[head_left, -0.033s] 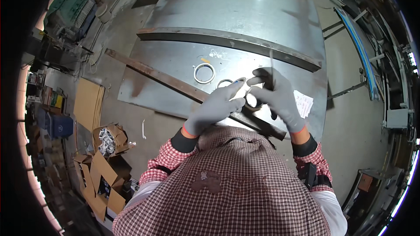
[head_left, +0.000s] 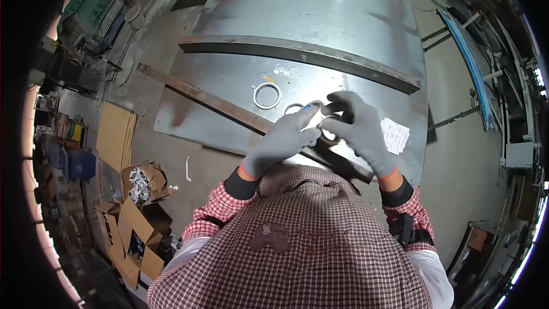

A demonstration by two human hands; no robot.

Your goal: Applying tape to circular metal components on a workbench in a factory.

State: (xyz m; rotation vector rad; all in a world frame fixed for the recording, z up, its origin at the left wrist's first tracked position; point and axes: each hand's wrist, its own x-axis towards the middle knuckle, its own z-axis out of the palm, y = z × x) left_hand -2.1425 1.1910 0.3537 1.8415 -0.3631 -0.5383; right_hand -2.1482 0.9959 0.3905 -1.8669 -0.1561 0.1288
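Both my hands wear grey gloves and meet over a large grey metal sheet (head_left: 320,17). My right hand (head_left: 361,131) curls around a small dark ring (head_left: 330,133), mostly hidden by the fingers. My left hand (head_left: 283,142) pinches the same ring from the left, and a thin blue edge shows at its fingertips. Just beyond the hands, a white ring (head_left: 267,95) lies flat on the sheet. A second pale ring (head_left: 293,107) lies beside my left fingertips.
A long dark steel bar (head_left: 297,57) crosses the sheet, and a rusty bar (head_left: 200,96) runs diagonally toward my hands. A white paper slip (head_left: 396,135) lies to the right. Open cardboard boxes (head_left: 134,234) and a flat cardboard sheet (head_left: 114,134) sit on the floor at left.
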